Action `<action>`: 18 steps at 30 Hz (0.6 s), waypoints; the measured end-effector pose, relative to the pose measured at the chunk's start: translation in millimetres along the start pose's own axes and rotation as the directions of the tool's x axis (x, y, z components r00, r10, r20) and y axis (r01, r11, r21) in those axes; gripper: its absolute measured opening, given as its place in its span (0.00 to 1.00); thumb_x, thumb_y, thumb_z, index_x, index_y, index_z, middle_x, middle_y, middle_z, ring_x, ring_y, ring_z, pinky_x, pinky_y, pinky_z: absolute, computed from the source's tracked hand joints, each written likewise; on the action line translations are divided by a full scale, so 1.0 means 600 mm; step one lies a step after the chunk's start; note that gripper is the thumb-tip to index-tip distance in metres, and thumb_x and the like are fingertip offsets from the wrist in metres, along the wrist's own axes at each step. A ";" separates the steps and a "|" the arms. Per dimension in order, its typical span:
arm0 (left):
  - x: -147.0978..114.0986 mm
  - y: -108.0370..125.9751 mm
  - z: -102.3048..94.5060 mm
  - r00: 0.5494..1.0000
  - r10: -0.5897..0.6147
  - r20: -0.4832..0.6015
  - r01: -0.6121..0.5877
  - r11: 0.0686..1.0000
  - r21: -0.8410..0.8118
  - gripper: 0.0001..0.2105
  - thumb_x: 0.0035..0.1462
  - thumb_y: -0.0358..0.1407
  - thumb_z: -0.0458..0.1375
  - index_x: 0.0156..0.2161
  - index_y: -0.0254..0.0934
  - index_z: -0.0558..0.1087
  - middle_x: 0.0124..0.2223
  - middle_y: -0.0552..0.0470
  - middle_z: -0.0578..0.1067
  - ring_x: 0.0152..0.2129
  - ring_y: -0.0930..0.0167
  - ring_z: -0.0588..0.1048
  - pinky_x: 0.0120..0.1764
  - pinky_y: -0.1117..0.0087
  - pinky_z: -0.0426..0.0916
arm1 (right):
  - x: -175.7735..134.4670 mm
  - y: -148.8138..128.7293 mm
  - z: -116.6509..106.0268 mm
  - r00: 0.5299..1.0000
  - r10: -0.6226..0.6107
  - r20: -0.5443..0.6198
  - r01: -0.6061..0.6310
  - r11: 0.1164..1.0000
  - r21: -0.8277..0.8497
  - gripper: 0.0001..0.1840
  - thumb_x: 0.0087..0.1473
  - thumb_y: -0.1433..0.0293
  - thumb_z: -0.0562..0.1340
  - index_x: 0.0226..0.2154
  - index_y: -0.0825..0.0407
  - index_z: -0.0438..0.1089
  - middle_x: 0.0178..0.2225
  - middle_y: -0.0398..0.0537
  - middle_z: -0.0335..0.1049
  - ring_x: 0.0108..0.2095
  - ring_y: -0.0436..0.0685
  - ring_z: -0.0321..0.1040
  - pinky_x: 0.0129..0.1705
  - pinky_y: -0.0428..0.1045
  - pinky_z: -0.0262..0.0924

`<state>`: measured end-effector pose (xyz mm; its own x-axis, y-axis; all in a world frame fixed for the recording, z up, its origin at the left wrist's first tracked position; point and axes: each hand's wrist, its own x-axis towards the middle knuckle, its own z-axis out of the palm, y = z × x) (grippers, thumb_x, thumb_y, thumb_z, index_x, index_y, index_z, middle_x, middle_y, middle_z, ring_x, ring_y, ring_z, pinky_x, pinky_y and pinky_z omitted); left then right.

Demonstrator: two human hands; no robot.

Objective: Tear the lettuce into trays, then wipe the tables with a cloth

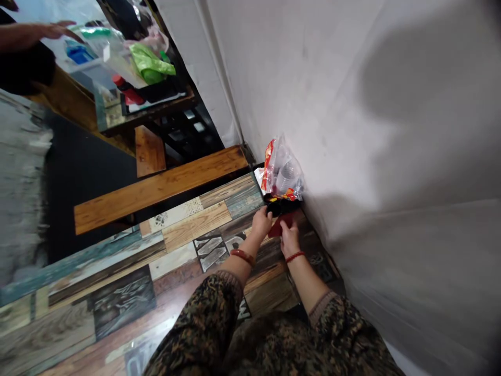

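At the table's far corner, my left hand [262, 222] has its fingers closed at the rim of a black round container [274, 209]; the grip is partly hidden. Close beside it, my right hand [289, 235] pinches a dark red flat piece [276, 228], whose exact kind I cannot make out. Just beyond both hands stands a clear plastic bag with red and yellow print [284, 172], and ribbed clear plastic cups [287, 176] show through it. More black material lies under the bag, partly covered.
The patchwork wood-print table [176, 261] spreads to the left. A pale wall covering [352, 156] rises close on the right. Beyond the table run a wooden bench [164, 188] and another table with a green bag [151, 65] and tubs. Another person's hand [50, 32] reaches in there.
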<state>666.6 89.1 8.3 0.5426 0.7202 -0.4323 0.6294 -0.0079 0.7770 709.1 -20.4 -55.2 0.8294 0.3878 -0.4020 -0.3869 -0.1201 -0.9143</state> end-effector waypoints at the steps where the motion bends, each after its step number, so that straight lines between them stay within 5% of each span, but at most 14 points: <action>1: -0.002 0.001 -0.002 1.000 0.000 -0.004 0.000 1.000 0.023 0.16 0.58 0.31 0.53 0.52 0.31 0.71 0.45 0.41 0.78 0.43 0.64 0.75 0.48 0.64 0.66 | -0.013 0.005 0.009 1.000 0.020 0.017 -0.020 1.000 0.001 0.32 0.48 0.57 0.62 0.54 0.52 0.60 0.44 0.51 0.73 0.38 0.56 0.71 0.40 0.51 0.67; 4: -0.007 0.002 -0.009 1.000 0.005 0.001 -0.005 0.997 0.074 0.18 0.57 0.31 0.55 0.53 0.31 0.70 0.47 0.39 0.77 0.46 0.62 0.74 0.50 0.63 0.64 | -0.057 0.015 0.014 0.987 0.096 0.131 -0.097 0.995 0.007 0.28 0.42 0.60 0.66 0.47 0.52 0.66 0.41 0.50 0.74 0.37 0.55 0.71 0.41 0.52 0.67; 7: -0.009 -0.002 -0.016 1.000 0.007 0.018 -0.009 0.996 0.088 0.18 0.56 0.32 0.55 0.52 0.32 0.70 0.46 0.41 0.78 0.44 0.63 0.74 0.48 0.64 0.65 | -0.082 0.009 -0.021 0.966 0.134 0.222 -0.126 0.991 -0.046 0.24 0.40 0.64 0.67 0.42 0.54 0.70 0.39 0.50 0.75 0.37 0.56 0.71 0.42 0.52 0.66; 12: -0.007 -0.008 -0.022 0.999 -0.015 0.030 0.012 0.997 0.077 0.16 0.51 0.27 0.56 0.47 0.33 0.72 0.42 0.44 0.78 0.39 0.64 0.75 0.43 0.66 0.67 | -0.043 -0.024 -0.118 0.996 0.071 -0.052 -0.075 0.994 -0.082 0.25 0.43 0.62 0.65 0.45 0.54 0.70 0.39 0.49 0.76 0.35 0.56 0.72 0.40 0.51 0.67; 18: -0.030 -0.040 -0.058 0.995 -0.100 -0.003 0.100 0.991 0.093 0.19 0.48 0.24 0.55 0.48 0.31 0.70 0.42 0.40 0.77 0.39 0.61 0.75 0.41 0.64 0.68 | -0.008 -0.039 -0.167 0.998 -0.029 -0.053 0.021 0.989 -0.148 0.28 0.44 0.62 0.64 0.50 0.52 0.68 0.45 0.52 0.74 0.40 0.58 0.72 0.47 0.56 0.65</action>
<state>622.0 100.5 13.5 0.4756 0.7192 -0.5064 0.7294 -0.0006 0.6841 754.3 -111.0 -37.0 0.8604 0.3422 -0.3776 -0.3057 -0.2463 -0.9197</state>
